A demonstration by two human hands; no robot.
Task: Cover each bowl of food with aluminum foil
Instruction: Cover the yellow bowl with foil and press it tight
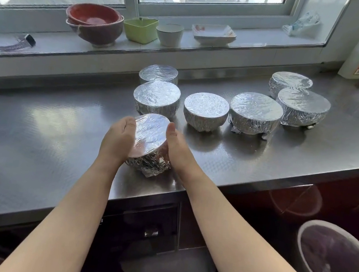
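Observation:
A foil-wrapped bowl (pixel 149 141) stands near the front edge of the steel counter (pixel 38 132). My left hand (pixel 118 139) cups its left side and my right hand (pixel 178 149) cups its right side, fingers curled round the foil. Several more foil-covered bowls stand behind it: one (pixel 157 97) straight behind, another (pixel 158 73) at the back, one (pixel 204 109) in the middle, one (pixel 255 112) to its right, and two at the far right (pixel 302 106) (pixel 290 81).
On the windowsill stand stacked red bowls (pixel 94 23), a green container (pixel 140 29), a white cup (pixel 169 34) and a white square dish (pixel 213 33). A plastic bag (pixel 303 24) lies at the sill's right end. A bin (pixel 334 265) stands on the floor, lower right.

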